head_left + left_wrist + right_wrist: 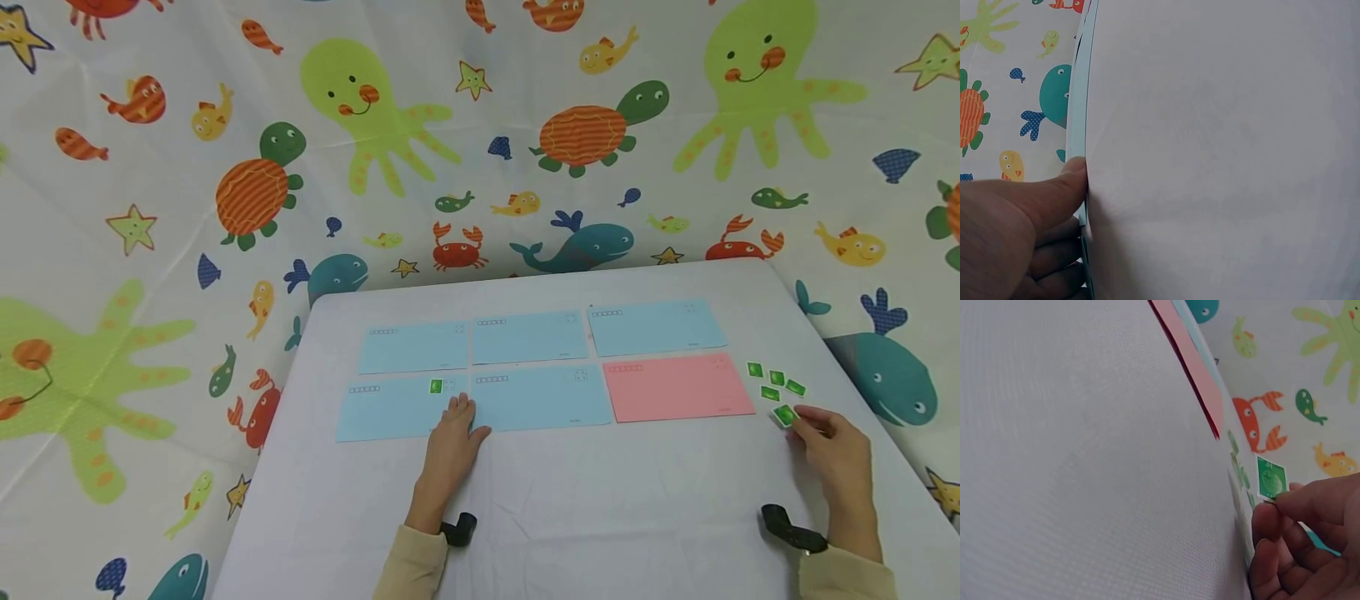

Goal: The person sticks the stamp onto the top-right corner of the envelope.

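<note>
My right hand (836, 454) pinches a green stamp (1270, 479) with a white border between thumb and fingers, raised off the table in the right wrist view. Several similar loose stamps (770, 393) lie just beyond it, right of a pink envelope (682, 392). My left hand (448, 442) rests with fairly straight fingers on the lower-left blue envelope (382, 417), its thumb reaching the edge of the lower-middle blue envelope (543, 408). On the lower-left envelope, one green stamp (436, 386) sits beside the small printed squares near the top right corner.
Three more blue envelopes (412, 350) form a back row on the white-covered table (600, 517). Behind and at both sides hangs a sea-animal patterned cloth (480, 125). A black strap device (791, 529) is on the right wrist, another (460, 530) on the left.
</note>
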Available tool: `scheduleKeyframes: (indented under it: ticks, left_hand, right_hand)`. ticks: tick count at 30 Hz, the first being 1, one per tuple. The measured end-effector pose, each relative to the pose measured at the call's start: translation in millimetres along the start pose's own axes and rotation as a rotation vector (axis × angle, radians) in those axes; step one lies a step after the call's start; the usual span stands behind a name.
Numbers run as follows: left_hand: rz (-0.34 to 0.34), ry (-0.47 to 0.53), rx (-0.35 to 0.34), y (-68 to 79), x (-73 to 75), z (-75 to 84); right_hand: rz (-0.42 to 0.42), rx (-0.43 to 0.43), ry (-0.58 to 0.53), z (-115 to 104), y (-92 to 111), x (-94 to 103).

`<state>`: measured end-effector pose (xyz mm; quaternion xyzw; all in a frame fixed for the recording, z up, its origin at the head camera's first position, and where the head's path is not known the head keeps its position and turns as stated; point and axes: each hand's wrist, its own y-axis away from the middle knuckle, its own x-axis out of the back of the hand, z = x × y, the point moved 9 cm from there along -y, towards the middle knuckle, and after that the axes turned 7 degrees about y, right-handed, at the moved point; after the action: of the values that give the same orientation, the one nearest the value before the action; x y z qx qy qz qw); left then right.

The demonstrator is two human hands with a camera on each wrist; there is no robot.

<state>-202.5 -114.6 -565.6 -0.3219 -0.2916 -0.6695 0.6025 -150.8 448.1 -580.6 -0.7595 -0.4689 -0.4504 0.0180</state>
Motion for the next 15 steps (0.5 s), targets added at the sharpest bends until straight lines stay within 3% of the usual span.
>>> scheduleKeyframes:
  ticks: [15]
  left_hand:
    - [-0.005,0.012,0.019,0.6,-0.3,-1.6]
  right_hand:
    - [0.029,-0.001,-0.064,-2.5,4.5,2.9]
